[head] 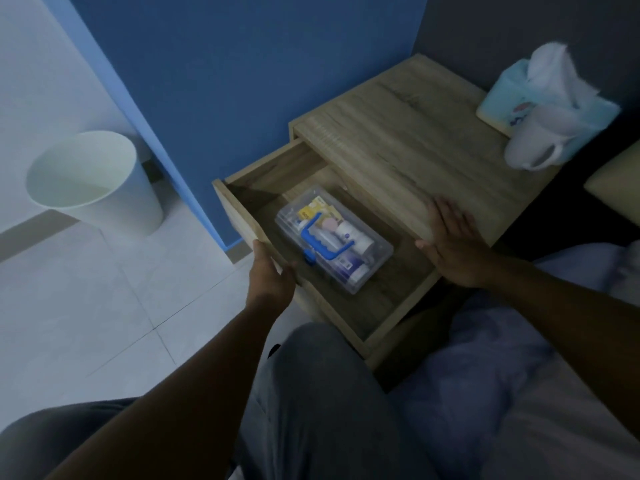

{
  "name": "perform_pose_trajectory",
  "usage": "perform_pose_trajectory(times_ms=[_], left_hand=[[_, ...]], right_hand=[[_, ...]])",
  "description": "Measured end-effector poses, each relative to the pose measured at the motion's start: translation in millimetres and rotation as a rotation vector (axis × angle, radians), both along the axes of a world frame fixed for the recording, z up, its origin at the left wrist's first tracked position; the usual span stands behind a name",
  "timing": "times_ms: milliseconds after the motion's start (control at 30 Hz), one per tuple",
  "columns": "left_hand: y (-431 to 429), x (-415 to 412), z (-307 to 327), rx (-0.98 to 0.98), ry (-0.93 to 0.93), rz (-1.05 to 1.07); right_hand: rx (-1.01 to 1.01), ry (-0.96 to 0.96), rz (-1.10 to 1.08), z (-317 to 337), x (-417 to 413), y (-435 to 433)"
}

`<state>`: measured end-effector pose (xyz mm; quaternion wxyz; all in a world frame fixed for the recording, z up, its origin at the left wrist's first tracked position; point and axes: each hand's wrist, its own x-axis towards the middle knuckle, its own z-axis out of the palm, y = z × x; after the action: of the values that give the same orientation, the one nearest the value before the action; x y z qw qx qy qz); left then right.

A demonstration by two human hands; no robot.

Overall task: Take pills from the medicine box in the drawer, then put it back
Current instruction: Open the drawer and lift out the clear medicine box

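Observation:
The wooden drawer (pixel 242 209) of a bedside table stands pulled out. Inside it lies a clear plastic medicine box (pixel 367 271) with a blue handle and blue latch; bottles and packets show through its lid. My left hand (pixel 270 271) grips the drawer's front panel near its lower end. My right hand (pixel 453 240) rests flat, fingers spread, on the front edge of the tabletop, just right of the box. Neither hand touches the box.
On the bedside tabletop (pixel 408 143) stand a tissue pack (pixel 509 98) and a white mug (pixel 533 140) at the far right corner. A white waste bin (pixel 93 181) stands on the tiled floor to the left. Blue wall behind; my knees and bedding below.

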<state>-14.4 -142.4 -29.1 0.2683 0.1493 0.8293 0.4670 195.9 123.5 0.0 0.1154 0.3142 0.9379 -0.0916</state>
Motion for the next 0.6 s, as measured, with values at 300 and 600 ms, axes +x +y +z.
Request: perform_pose_trajectory(times_ms=[300, 600], left_hand=[[1.2, -2.2, 17.7, -0.130, 0.576, -0.396], [34.9, -24.1, 28.5, -0.145, 0.302, -0.429]], right_hand=[[-0.097, 0.437, 0.199, 16.3, -21.9, -74.3], [-0.328, 0.186, -0.182, -17.3, -54.5, -103.7]])
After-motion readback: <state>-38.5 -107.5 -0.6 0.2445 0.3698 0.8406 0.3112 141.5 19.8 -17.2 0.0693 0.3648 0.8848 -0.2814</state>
